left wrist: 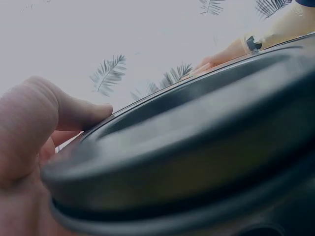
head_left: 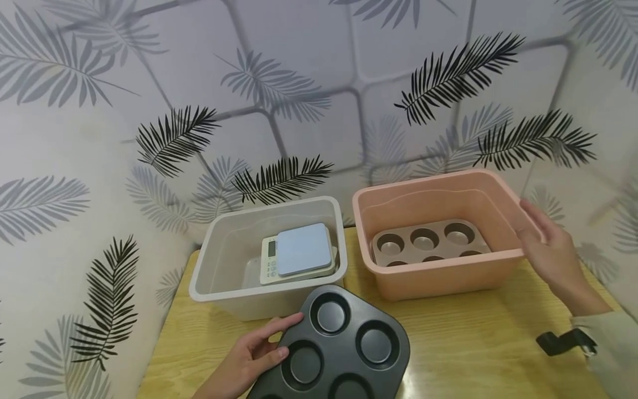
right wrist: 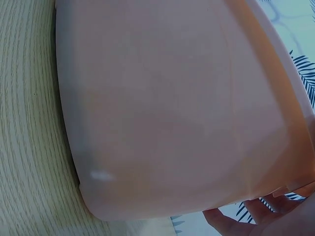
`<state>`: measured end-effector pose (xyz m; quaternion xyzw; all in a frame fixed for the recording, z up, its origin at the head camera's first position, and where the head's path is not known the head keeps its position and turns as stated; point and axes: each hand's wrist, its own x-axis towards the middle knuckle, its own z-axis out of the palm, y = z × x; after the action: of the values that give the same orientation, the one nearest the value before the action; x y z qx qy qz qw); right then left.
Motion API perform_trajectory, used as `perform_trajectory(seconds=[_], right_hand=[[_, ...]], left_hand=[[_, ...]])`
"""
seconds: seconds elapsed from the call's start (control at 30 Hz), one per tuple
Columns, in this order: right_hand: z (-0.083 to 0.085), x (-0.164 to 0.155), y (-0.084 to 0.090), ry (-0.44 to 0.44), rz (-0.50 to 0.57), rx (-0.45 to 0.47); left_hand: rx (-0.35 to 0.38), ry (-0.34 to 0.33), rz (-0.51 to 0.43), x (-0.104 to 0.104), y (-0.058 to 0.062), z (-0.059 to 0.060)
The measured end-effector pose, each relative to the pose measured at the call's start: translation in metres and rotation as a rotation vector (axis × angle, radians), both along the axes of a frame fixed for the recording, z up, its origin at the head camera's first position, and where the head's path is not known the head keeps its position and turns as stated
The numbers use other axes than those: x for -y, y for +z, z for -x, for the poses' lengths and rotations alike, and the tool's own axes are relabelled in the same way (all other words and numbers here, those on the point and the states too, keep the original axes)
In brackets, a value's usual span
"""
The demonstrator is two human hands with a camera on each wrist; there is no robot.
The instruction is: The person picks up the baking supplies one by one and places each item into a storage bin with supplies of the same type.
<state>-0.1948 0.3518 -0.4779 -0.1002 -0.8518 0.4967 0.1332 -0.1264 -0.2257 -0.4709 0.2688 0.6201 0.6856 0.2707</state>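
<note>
At the front, my left hand [head_left: 249,357] grips a dark grey muffin pan [head_left: 340,350] by its left edge. In the left wrist view the thumb [left wrist: 81,113] lies along the rim of that pan [left wrist: 162,182]. Farther right, my right hand [head_left: 553,260] holds the right rim of a pink plastic bin [head_left: 448,281]. The right wrist view shows fingers [right wrist: 261,211] bent at the edge of the bin's wall [right wrist: 157,108]. Inside the pink bin lies a bronze muffin pan [head_left: 442,238] with several cups.
To the left of the pink bin stands a white bin [head_left: 264,296] holding a kitchen scale [head_left: 304,249] with a pale blue top. Both bins are on a wooden table [head_left: 473,332]. Behind it rises a wall [head_left: 319,133] with a leaf pattern.
</note>
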Motion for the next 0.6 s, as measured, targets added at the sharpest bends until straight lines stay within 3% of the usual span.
perform_trajectory(seconds=[0.23, 0.6], right_hand=[[0.001, -0.001, 0.001, 0.004, 0.002, -0.004], [0.003, -0.003, -0.001, 0.019, -0.001, -0.018]], left_hand=[[-0.132, -0.039, -0.011, -0.022, 0.007, 0.010], [-0.237, -0.104, -0.021, -0.048, 0.029, 0.036]])
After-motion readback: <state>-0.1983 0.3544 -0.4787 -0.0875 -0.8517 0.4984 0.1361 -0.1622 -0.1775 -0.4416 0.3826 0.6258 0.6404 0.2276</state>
